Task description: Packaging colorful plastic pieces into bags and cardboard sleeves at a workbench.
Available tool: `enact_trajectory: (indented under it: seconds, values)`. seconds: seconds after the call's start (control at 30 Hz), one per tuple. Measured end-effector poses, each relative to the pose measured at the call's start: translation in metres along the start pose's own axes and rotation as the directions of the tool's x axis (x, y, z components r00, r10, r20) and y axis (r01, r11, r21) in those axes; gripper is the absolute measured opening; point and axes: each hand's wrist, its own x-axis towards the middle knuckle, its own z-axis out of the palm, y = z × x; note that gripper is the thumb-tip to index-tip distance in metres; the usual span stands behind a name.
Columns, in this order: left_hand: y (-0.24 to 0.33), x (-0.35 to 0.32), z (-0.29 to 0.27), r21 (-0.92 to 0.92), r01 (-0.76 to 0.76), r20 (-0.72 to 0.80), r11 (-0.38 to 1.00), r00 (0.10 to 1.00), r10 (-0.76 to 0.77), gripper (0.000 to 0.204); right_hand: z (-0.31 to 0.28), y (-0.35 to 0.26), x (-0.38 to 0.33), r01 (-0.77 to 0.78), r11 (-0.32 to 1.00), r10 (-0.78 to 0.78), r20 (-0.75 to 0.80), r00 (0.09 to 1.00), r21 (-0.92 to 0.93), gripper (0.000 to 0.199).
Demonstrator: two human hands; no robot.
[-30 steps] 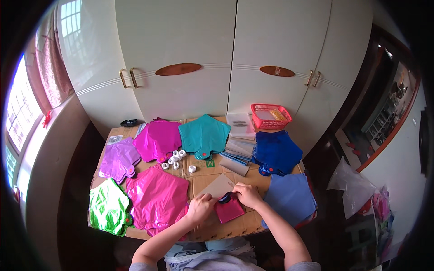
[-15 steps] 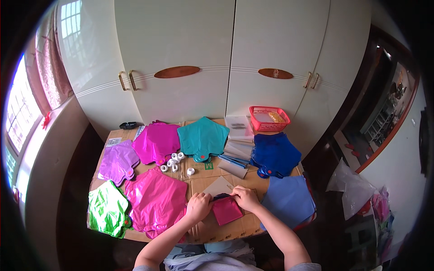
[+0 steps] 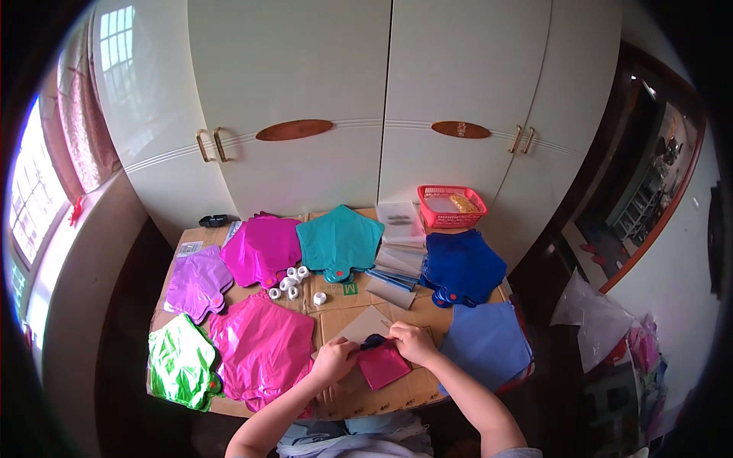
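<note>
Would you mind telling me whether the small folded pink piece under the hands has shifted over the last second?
No. The small folded pink piece sits at the same spot just left of the blue sheet stack; both hands, left and right, remain on it.

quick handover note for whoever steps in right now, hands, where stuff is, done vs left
Left hand and right hand both pinch the top edge of a folded pink foil piece at the table's front edge.
Flat star-shaped foil stacks lie spread out: green, pink, purple, magenta, teal, dark blue.
Small white rolls sit mid-table.
Done: one pink piece folded small.
Left: the spread stacks are unfolded.
</note>
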Motion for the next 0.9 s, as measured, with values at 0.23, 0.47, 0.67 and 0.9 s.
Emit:
enact_trajectory:
  seconds: [0.23, 0.47, 0.67, 0.9]
  values:
    - [0.001, 0.0, 0.004, 0.02, 0.075, -0.077, 0.997, 0.994, -0.073, 0.015, 0.001, 0.007, 0.003, -0.077, 0.995, 0.076, 0.009, 0.997, 0.068, 0.008]
    - [-0.003, 0.0, 0.006, 0.04, 0.074, -0.095, 0.996, 0.993, -0.07, 0.015, -0.003, 0.008, 0.007, -0.234, 0.966, 0.223, 0.102, 0.969, 0.108, 0.014]
    - [0.001, -0.001, 0.008, 0.079, 0.022, -0.114, 0.997, 0.993, -0.013, 0.011, -0.003, 0.005, 0.004, -0.082, 0.997, 0.082, 0.061, 0.995, -0.012, 0.021]
    - [0.011, -0.003, 0.011, 0.222, -0.081, -0.114, 0.972, 0.988, 0.109, 0.008, 0.014, -0.011, -0.002, 0.135, 0.978, -0.138, -0.008, 0.99, -0.158, 0.019]
